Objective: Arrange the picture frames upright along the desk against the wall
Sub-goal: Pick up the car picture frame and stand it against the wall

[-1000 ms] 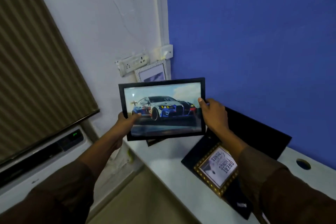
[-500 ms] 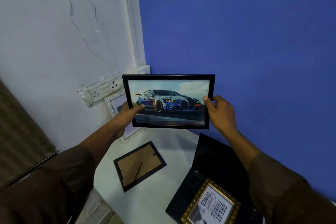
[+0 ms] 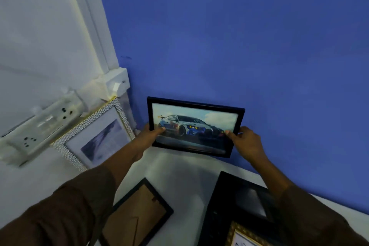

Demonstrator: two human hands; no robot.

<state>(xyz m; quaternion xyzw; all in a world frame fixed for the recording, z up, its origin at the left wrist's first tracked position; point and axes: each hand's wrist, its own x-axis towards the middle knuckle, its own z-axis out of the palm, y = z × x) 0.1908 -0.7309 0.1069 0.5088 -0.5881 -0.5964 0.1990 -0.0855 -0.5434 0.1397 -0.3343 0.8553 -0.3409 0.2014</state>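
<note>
Against the blue wall [image 3: 239, 36], both hands, left hand [image 3: 148, 139] and right hand [image 3: 246, 143], grip the car picture frame [image 3: 194, 127] with closed fingers [image 3: 159, 130] at its side edges, to stand it upright just above the counter [image 3: 185, 170].

No legible text, label, brand or number appears in the current view. The gold-framed print [image 3: 242, 238] at the bottom edge shows only cut-off dark strokes that cannot be read. The markings on the car picture [image 3: 194, 127] are too small and blurred to read.
</note>
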